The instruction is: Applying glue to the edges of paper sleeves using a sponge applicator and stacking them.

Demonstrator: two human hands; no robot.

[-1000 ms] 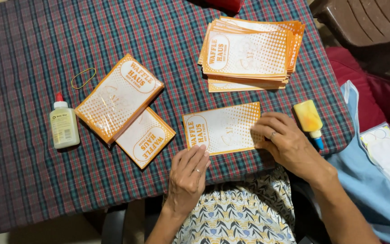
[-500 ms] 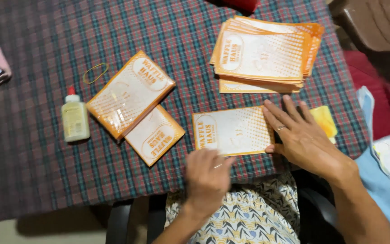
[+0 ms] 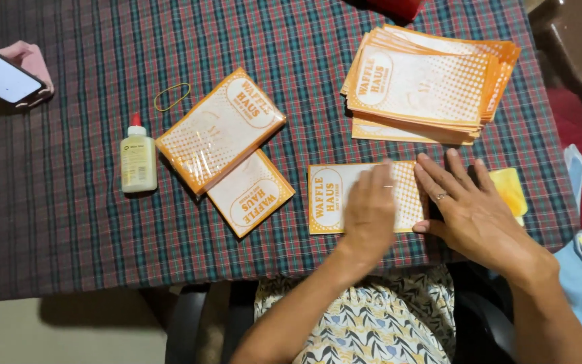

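Observation:
A flat orange-and-white paper bag (image 3: pixel 328 199) lies near the table's front edge. My left hand (image 3: pixel 370 210) rests flat on its middle, fingers together and pointing away from me. My right hand (image 3: pixel 469 209) lies flat at the bag's right end, fingers spread, a ring on one finger. Neither hand grips anything. A yellow glue stick (image 3: pixel 510 191) lies just right of my right hand, partly hidden by it.
A tall stack of the same paper bags (image 3: pixel 429 84) lies at the back right. A wrapped bundle (image 3: pixel 218 129) and a smaller bag (image 3: pixel 250 192) lie at centre left, beside a glue bottle (image 3: pixel 138 157) and a rubber band (image 3: pixel 172 96). A phone (image 3: pixel 1 73) sits far left.
My left hand has moved up from the table's edge onto the middle of the bag. My right hand has opened flat at the bag's right end, covering part of the glue stick.

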